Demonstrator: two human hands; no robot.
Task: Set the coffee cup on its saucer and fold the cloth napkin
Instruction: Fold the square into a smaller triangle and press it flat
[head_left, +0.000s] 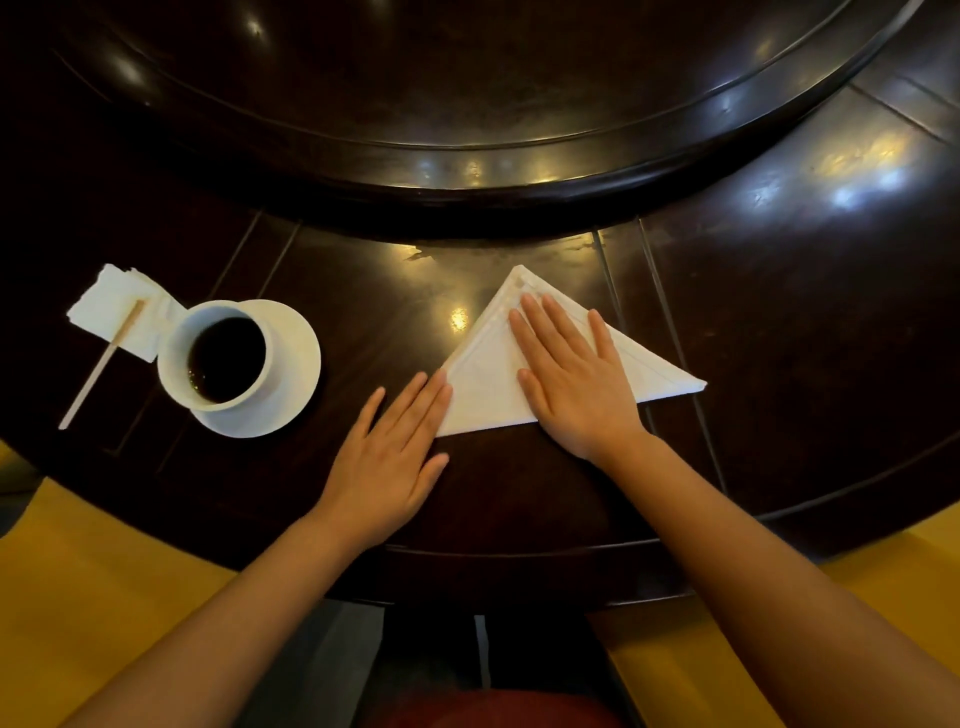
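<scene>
Surroundings: paper napkins and wooden stirrer left of saucer.
Cup: on saucer, coffee-filled.
Napkin: white triangle on desk, right of saucer.
Hands: right hand flat on napkin; left hand flat, fingertips at napkin's corner.

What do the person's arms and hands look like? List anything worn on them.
Both forearms are bare up to the frame edge; no sleeves show. The left hand and right hand wear no gloves, and no rings, watch or bracelet can be seen. The fingernails look short and unpainted.
</scene>
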